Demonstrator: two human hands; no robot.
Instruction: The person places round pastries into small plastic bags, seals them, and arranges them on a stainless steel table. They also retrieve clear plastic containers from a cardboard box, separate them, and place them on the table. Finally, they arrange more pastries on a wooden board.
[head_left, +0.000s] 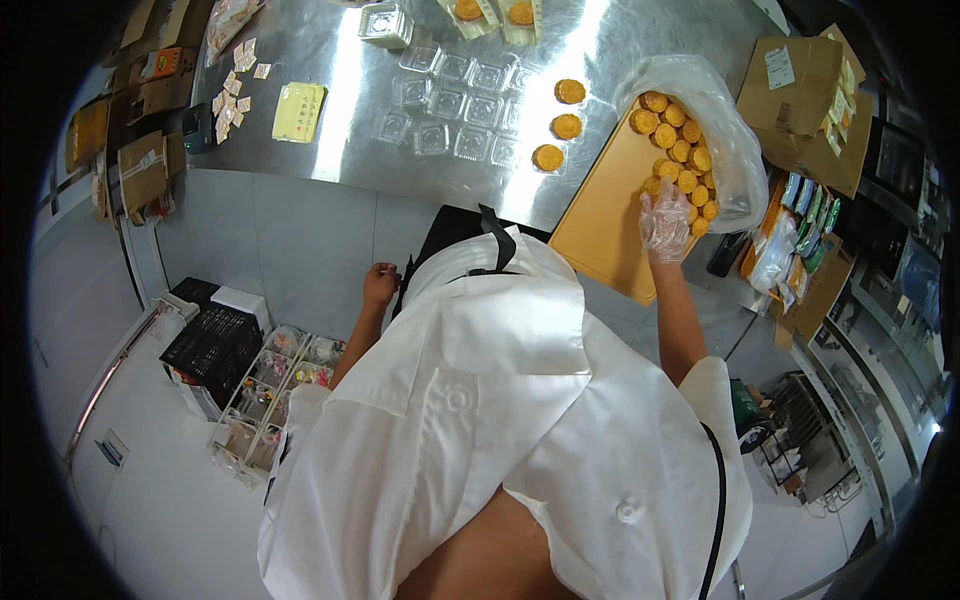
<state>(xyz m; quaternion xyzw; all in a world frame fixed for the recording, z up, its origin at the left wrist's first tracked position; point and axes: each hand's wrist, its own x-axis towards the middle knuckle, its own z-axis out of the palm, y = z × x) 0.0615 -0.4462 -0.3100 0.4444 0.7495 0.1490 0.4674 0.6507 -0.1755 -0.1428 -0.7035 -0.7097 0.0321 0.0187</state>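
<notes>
My right hand (664, 225), in a clear plastic glove, rests its fingertips among round golden mooncakes (685, 151) on an orange tray (611, 214); whether it grips one is hidden by the fingers. A clear plastic bag (731, 150) lies over the tray's right side. My left hand (382, 283) is bare and hangs beside my body, its fingers curled, away from the table. Left of the tray, three mooncakes (566, 126) sit in a column, at least the nearest in a clear plastic tray. Several clear plastic trays (448, 103) stand in rows farther left.
The steel table (255, 161) also bears a stack of plastic trays (385, 25), a yellow pile of printed wrappers (298, 112), small sachets (227, 101) and two bagged mooncakes at the far edge. An open cardboard box (795, 97) stands at the right. Black crates (214, 345) stand lower left.
</notes>
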